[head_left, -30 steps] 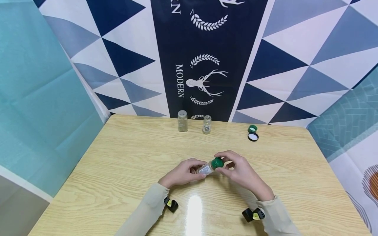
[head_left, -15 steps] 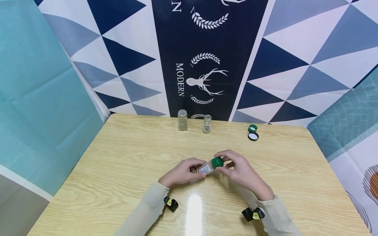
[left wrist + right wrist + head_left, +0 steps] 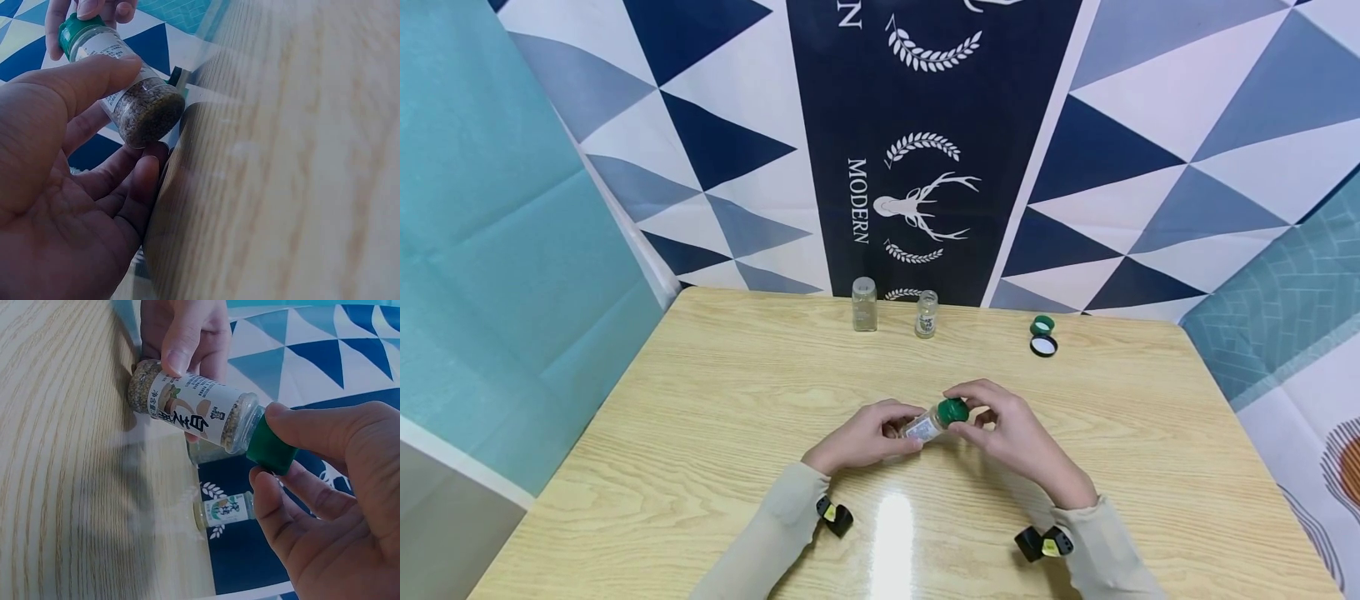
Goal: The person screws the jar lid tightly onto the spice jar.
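Note:
A small glass spice jar (image 3: 922, 428) with a white printed label and pale seeds inside is held tilted over the table. My left hand (image 3: 865, 435) grips its body, thumb across the label, as the left wrist view shows. At the upper end sits a green cap (image 3: 952, 412), pinched between the thumb and fingers of my right hand (image 3: 1007, 429). In the right wrist view the cap (image 3: 272, 447) is on the jar's neck, and the seeds (image 3: 144, 387) show near the base.
On the wooden table (image 3: 737, 367), a square glass jar (image 3: 864, 307) and a smaller lidless jar (image 3: 927, 317) stand at the back edge. A green cap (image 3: 1042, 325) and a black ring-shaped lid (image 3: 1043, 346) lie at the back right. Patterned cloth (image 3: 730, 150) hangs behind.
Both hands keep their hold on the jar and cap in nearly the same place. The head view has tilted very slightly; the cap's turn, if any, is too small to tell.

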Available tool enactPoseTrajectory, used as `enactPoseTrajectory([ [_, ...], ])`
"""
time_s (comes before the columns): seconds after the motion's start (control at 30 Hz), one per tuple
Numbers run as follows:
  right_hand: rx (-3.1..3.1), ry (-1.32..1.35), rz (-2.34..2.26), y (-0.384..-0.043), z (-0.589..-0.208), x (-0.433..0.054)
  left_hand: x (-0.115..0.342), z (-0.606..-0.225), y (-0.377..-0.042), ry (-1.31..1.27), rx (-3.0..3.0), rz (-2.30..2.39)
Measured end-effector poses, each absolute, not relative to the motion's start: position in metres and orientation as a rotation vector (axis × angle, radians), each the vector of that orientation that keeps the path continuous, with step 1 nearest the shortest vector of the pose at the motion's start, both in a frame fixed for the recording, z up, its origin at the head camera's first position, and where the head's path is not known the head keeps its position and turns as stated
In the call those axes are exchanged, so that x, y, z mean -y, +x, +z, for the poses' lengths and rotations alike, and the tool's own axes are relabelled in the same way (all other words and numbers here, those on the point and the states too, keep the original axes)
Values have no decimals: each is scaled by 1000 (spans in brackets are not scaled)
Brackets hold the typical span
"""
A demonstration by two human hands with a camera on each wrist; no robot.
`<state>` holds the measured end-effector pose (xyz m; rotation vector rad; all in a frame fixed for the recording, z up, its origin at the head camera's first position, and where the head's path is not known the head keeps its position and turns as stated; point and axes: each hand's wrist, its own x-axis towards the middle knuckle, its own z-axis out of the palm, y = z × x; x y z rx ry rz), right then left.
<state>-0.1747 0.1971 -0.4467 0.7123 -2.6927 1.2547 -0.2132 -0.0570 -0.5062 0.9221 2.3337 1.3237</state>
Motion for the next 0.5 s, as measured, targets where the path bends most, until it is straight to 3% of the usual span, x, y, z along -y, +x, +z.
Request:
enactPoseTrajectory([
  [0.5, 2712, 701, 1259, -176, -447, -198, 57, -506, -215, 900, -2334, 1308],
])
